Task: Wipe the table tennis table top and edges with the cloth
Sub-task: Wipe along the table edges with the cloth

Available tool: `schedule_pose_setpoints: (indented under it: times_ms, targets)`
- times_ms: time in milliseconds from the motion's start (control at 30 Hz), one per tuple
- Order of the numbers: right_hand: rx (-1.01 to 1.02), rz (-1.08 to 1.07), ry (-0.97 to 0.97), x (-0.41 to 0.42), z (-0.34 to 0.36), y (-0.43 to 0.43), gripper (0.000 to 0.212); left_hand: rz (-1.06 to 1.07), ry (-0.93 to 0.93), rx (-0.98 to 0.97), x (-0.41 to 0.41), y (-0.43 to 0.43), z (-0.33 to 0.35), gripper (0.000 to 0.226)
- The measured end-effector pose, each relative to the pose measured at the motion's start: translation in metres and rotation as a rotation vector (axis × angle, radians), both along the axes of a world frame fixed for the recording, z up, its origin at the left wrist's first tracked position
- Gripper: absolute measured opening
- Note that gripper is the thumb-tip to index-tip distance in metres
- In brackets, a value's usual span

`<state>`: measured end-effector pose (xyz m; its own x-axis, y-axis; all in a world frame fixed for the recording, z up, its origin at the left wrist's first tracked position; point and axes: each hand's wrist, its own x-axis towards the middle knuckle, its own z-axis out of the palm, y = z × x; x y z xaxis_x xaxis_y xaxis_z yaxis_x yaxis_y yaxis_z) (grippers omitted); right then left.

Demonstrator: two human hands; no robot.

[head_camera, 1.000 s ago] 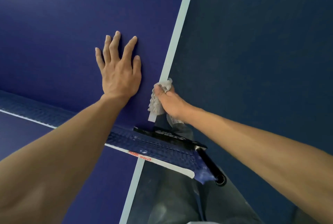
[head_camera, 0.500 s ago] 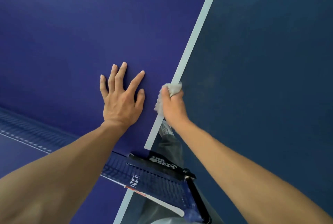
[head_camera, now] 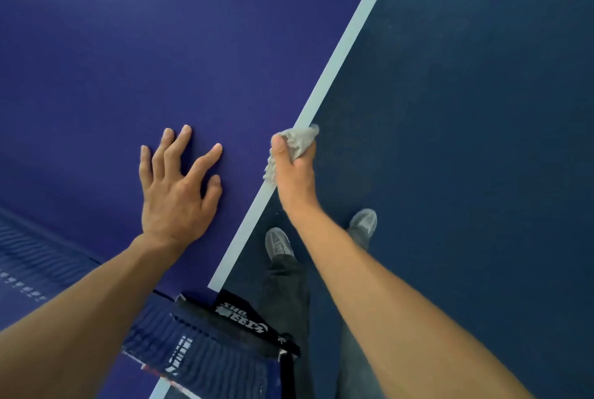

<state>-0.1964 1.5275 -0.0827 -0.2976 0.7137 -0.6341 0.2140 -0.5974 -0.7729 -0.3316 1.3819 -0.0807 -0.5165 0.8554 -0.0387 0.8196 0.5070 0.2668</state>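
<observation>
The left hand lies flat on the blue table top, fingers straight and spread. The blurred net crosses beneath its forearm. Just right of this hand runs the table's white edge line. The right hand grips the bunched grey cloth against that edge, thumb on top; the cloth pokes out past the thumb tip. Beneath the right forearm, two grey shoes stand on the dark floor.
</observation>
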Motion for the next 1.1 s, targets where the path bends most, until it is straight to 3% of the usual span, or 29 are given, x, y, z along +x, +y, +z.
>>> schedule_pose_setpoints:
  times_ms: [67,233,467,633,800,867,967,1100]
  targets:
    - [-0.015,0.016,0.039,0.002,-0.006,-0.003,0.029,0.043,0.004,-0.009,0.005,0.006,0.002,0.045]
    - [0.082,-0.078,0.160,-0.011,-0.007,0.074,0.023,0.107,0.106,0.046,0.016,0.040,0.014,0.034]
    - [0.110,-0.167,0.129,-0.038,-0.011,0.239,0.037,0.042,0.032,0.132,0.015,0.191,0.015,0.040]
    - [0.055,0.012,0.088,-0.020,-0.014,0.211,0.079,0.003,0.060,0.195,-0.008,0.336,0.017,0.043]
    - [0.099,0.143,0.132,-0.002,-0.019,0.200,0.096,-0.110,0.047,-0.012,-0.037,0.441,0.008,0.049]
    - [0.090,0.139,0.155,-0.005,-0.024,0.225,0.083,-0.088,0.002,-0.023,-0.040,0.449,0.000,0.049]
    - [0.108,0.054,0.105,-0.020,-0.025,0.299,0.044,-0.043,-0.015,0.029,-0.042,0.446,-0.007,0.049]
    - [0.172,-0.098,0.051,-0.050,-0.018,0.411,0.039,-0.033,-0.009,0.036,-0.042,0.451,-0.006,0.045]
